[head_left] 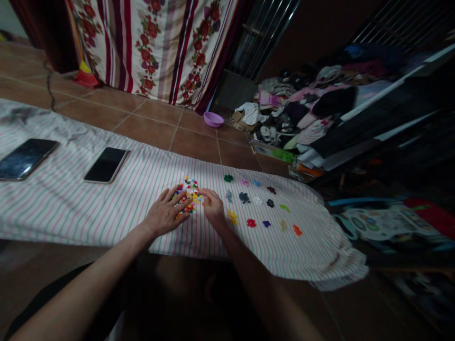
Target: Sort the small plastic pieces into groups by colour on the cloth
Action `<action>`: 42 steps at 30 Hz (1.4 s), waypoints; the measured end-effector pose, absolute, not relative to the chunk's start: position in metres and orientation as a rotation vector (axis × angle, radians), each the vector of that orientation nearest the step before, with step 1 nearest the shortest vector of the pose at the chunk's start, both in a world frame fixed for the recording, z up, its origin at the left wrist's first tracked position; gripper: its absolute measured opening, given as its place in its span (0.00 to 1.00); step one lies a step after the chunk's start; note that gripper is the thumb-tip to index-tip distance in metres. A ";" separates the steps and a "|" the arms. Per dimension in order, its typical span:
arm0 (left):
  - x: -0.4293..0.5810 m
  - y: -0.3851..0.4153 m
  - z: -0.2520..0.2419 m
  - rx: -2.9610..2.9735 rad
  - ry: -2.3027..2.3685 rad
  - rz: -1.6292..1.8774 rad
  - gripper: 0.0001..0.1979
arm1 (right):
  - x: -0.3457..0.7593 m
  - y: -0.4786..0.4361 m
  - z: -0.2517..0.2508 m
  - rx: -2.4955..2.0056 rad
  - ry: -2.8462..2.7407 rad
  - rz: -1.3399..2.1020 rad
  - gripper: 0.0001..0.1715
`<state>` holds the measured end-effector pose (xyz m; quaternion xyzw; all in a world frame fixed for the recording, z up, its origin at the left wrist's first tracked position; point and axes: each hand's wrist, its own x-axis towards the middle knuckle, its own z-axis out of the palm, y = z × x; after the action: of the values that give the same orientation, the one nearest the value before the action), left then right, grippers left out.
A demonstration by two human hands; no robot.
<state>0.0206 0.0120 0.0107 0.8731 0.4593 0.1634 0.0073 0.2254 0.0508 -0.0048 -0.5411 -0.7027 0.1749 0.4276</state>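
Note:
My left hand lies with spread fingers over the left side of a mixed heap of small coloured pieces, touching it and covering part of it. At the heap's right edge, my right hand has its fingers curled with thumb and forefinger together. Whatever may be between those fingertips is too small to name. Right of that hand, little piles sorted by colour sit on the striped cloth: yellow pieces, red pieces, dark grey pieces, green pieces, orange pieces and several others.
Two phones lie at the left on the striped cloth: a larger phone and a smaller phone. Beyond, a purple basin stands on the tiled floor near a floral curtain. A clothes pile lies behind to the right.

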 end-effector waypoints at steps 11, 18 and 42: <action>0.019 0.020 0.011 2.593 1.647 0.565 0.24 | 0.212 0.095 0.016 -1.514 -1.888 0.387 0.16; 0.021 0.023 0.012 2.601 1.609 0.586 0.26 | 0.196 0.121 0.021 -1.640 -2.048 0.290 0.13; 0.039 0.018 0.010 2.736 1.526 0.771 0.24 | 0.191 0.131 0.036 -1.727 -2.219 0.313 0.12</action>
<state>0.0393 0.0181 0.0101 0.8473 0.4725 0.2386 -0.0425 0.1907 0.1310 0.0357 -0.6029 -0.7748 0.1093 0.1557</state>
